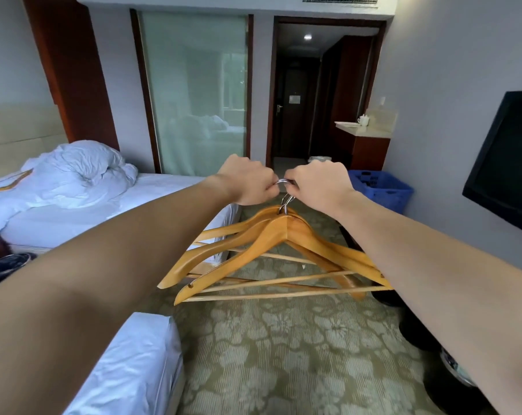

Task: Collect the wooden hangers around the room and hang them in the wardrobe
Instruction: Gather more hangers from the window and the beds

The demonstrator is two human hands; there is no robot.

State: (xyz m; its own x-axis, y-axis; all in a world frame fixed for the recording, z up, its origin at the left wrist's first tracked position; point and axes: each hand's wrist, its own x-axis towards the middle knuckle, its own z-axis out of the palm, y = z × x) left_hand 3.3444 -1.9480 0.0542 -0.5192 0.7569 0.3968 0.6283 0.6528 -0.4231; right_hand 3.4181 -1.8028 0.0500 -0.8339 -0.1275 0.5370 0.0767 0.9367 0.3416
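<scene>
A bunch of wooden hangers (271, 235) with metal hooks (285, 194) hangs in mid-air in front of me, above the patterned carpet. Both of my arms are stretched forward. My left hand (247, 181) and my right hand (318, 184) are closed side by side on the tops of the hooks, knuckles up. The hangers fan out below the hands, their bars pointing left and right. A dark wooden wardrobe (349, 94) stands on the right side of the entry corridor, far ahead.
A bed (169, 190) with crumpled white bedding lies at the left, and a second bed's corner (140, 363) is near my left arm. A blue basket (382, 187) stands by the right wall under a counter (364, 131). A television (505, 157) hangs on the right wall.
</scene>
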